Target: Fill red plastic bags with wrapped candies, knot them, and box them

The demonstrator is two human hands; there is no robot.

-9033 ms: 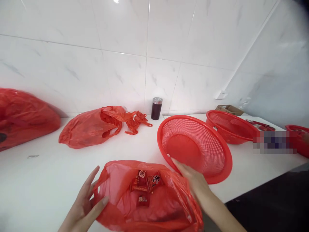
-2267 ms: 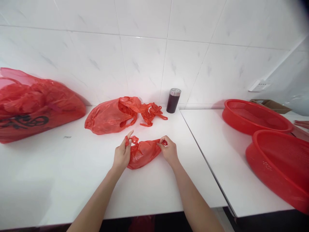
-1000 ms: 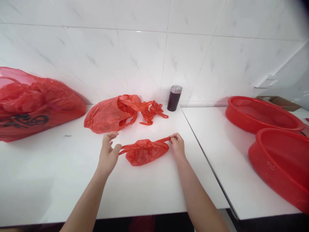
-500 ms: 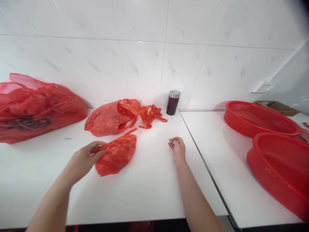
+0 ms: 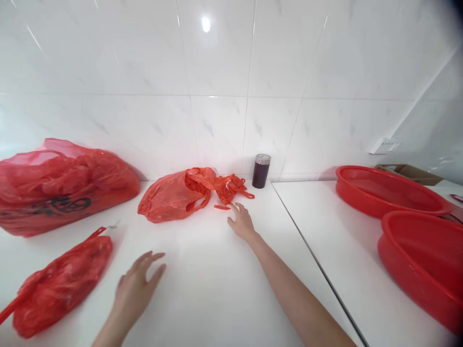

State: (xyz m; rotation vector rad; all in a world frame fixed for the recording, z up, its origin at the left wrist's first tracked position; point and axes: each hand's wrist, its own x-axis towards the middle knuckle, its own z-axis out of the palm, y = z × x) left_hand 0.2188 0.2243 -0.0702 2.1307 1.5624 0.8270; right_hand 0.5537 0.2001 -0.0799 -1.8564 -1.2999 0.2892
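Pinch the crumpled red plastic (image 5: 231, 188) near the tumbler (image 5: 261, 173) lightly by its loose end (image 5: 222, 207) with the right hand (image 5: 243, 222), half-open, too close to tell if gripping, leaving the left hand (image 5: 134, 289), spread and holding nothing, free to steady.

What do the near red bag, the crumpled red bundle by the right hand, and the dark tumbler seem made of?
Near red bag: probably thin plastic film, glossy, creased and slightly see-through. Crumpled red bundle: likely similar film, from its thin folds and loops. Dark tumbler: smooth body, coated metal or plastic; its silvery lid looks metallic.
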